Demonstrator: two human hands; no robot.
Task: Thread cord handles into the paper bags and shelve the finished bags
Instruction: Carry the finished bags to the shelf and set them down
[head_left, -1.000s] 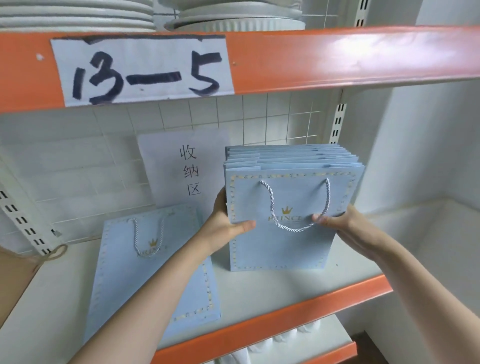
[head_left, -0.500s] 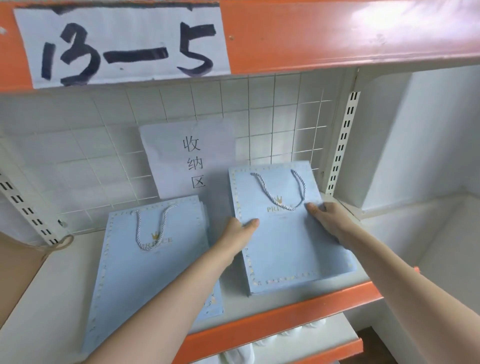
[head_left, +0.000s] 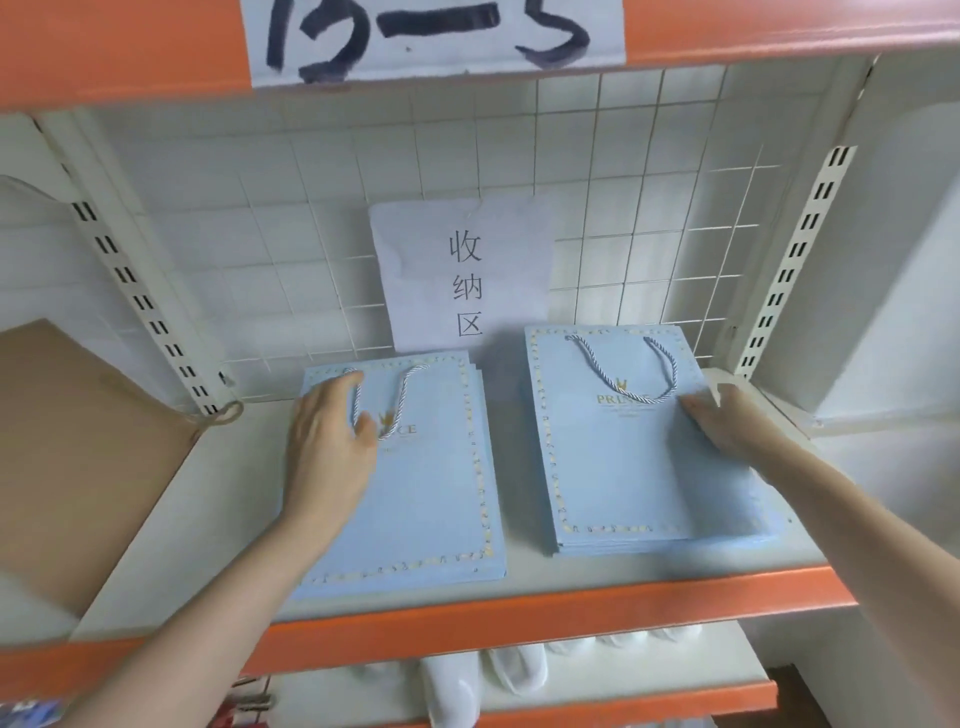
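Two stacks of light-blue paper bags lying flat on the shelf (head_left: 675, 587), centre of frame: left stack (head_left: 415, 509) lower centre, right stack (head_left: 639, 467) just right of it, small gap between. Cord handles already threaded on both top bags, left cord (head_left: 402, 387) and right cord (head_left: 623, 364) looping over the gold crown print.

Risk-wise: right stack looks a bit fanned at its bottom edge and sits near the orange front lip (head_left: 519, 618), so a sloppy push could probably slide a few bags out over the edge. Could also snag the left cord, since it runs right by the thumb. Glossy-looking paper, so probably slippery layer on layer.

Grip: left hand (head_left: 327, 441) spread flat, palm down on the left stack's top bag, fingers straight, pressing rather than clasping. Right hand (head_left: 727, 421) resting on the right edge of the right stack, fingers extended toward the print, nothing clasped as far as visible.

Further out: paper sign (head_left: 462, 275) with three characters against the wire grid (head_left: 649, 208), handwritten label (head_left: 431, 36) on the upper beam, brown paper bag (head_left: 78, 457) at far left.
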